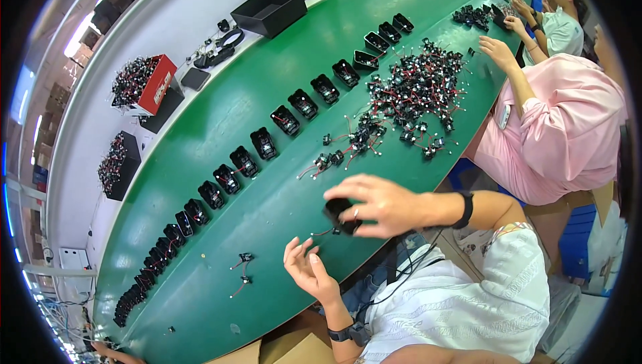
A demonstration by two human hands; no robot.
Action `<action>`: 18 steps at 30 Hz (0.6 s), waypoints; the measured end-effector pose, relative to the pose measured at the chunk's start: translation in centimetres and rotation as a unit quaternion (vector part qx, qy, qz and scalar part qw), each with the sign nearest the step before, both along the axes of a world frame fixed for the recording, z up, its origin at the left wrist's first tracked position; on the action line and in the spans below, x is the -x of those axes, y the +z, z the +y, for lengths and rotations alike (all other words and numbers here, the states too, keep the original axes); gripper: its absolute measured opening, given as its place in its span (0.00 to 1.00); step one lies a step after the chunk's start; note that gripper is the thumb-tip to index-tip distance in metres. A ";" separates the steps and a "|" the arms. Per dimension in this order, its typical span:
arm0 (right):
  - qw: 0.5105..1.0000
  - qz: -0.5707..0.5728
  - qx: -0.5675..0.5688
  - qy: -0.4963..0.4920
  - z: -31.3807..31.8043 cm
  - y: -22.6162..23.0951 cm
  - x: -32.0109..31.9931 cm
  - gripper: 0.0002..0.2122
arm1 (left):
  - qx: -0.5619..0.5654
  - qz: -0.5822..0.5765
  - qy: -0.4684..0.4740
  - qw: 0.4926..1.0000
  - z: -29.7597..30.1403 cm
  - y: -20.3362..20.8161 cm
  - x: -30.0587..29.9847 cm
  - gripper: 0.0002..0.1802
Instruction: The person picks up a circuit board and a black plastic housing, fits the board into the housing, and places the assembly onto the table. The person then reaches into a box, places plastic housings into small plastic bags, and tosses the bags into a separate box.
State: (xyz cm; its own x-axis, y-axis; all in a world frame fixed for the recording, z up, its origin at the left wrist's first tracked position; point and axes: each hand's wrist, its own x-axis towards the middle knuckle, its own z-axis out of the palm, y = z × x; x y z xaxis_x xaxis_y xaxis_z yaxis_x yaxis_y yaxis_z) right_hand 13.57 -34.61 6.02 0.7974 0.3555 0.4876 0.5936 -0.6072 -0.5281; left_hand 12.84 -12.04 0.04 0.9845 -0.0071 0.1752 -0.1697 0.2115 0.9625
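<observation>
My right hand (pixel 384 207) is over the near side of the green table, closed round a black plastic housing (pixel 340 211) that is blurred. A small part on a red wire (pixel 326 232) shows just below the housing; whether it is joined to it I cannot tell. Lower and to the left, my left hand (pixel 311 272) is raised with its palm up and fingers apart, holding nothing. Two small wired parts (pixel 245 267) lie on the table left of that hand. Beyond both hands runs a long curved row of black housings (pixel 264 143), several with red wires inside.
A large heap of small black parts with red wires (pixel 418 86) lies right of the row. Along the white ledge stand a black tray (pixel 271 16), a red box of parts (pixel 157 84) and headphones (pixel 227 42). A co-worker in pink (pixel 558 123) sits at my right.
</observation>
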 end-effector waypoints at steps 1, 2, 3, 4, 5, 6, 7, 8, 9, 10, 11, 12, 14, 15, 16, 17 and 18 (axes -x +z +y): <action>1.000 -0.011 0.010 -0.013 -1.3 0.5 -0.6 0.18 | -0.069 -0.007 0.004 0.998 0.5 -0.5 -0.1 0.14; 0.999 -0.023 0.022 -0.026 -2.4 1.0 -1.1 0.18 | -0.136 -0.014 0.009 0.991 0.8 -0.9 -0.2 0.14; 0.998 -0.019 0.040 -0.045 -3.3 1.5 -1.4 0.17 | -0.136 0.000 0.016 0.991 0.8 -1.1 -0.1 0.16; 0.996 -0.015 0.057 -0.062 -3.9 1.7 -1.5 0.17 | -0.135 -0.001 0.019 0.991 0.9 -1.1 -0.2 0.16; 0.997 0.002 0.050 -0.057 -4.4 1.6 -1.6 0.16 | -0.221 -0.044 0.009 0.974 0.7 -0.6 -0.2 0.17; 0.997 0.001 0.052 -0.052 -4.7 1.5 -1.5 0.16 | -0.305 -0.084 -0.001 0.949 0.5 0.0 -0.2 0.18; 0.997 0.015 0.057 -0.055 -4.6 1.4 -1.4 0.17 | -0.335 -0.092 -0.014 0.937 0.0 0.5 -0.3 0.20; 0.996 0.029 0.060 -0.055 -4.3 1.2 -1.3 0.17 | -0.371 -0.109 -0.036 0.921 0.0 0.5 -0.5 0.24; 0.996 0.036 0.059 -0.054 -3.9 1.2 -1.5 0.14 | -0.414 -0.141 -0.047 0.898 -0.1 0.6 -0.6 0.26; 0.997 0.035 0.056 -0.041 -3.6 1.1 -1.9 0.14 | -0.456 -0.172 -0.057 0.871 -0.4 0.9 -0.9 0.27; 0.996 0.031 0.071 -0.041 -3.3 0.9 -2.2 0.14 | -0.482 -0.164 -0.084 0.856 -0.4 0.7 -0.9 0.28; 0.995 0.027 0.085 -0.042 -3.0 0.8 -2.6 0.14 | -0.522 -0.172 -0.085 0.831 -0.6 0.8 -0.9 0.24; 0.995 0.027 0.096 -0.021 -2.8 1.0 -3.7 0.15 | -0.510 -0.185 -0.085 0.836 -0.7 0.4 -1.0 0.18; 0.994 0.033 0.106 -0.009 -3.0 1.4 -4.1 0.15 | -0.492 -0.181 -0.091 0.847 -0.6 0.4 -1.1 0.12; 0.992 0.038 0.117 0.001 -3.2 1.8 -4.5 0.16 | -0.492 -0.181 -0.086 0.847 -0.7 0.4 -1.2 0.12; 0.991 0.026 0.132 0.001 -3.8 2.2 -4.9 0.17 | -0.480 -0.185 -0.093 0.852 -0.9 0.3 -1.2 0.11; 0.990 0.013 0.140 0.009 -4.7 2.6 -5.6 0.17 | -0.467 -0.190 -0.103 0.857 -1.1 0.2 -1.3 0.10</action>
State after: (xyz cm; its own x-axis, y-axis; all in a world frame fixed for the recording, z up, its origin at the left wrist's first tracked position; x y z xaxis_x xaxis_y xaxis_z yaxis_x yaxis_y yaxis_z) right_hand 19.16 -39.31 8.66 0.8000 0.4888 0.3480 0.5951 -0.7207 -0.3556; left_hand 14.12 -13.15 0.28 0.8189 -0.4855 0.3061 -0.5600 -0.5587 0.6118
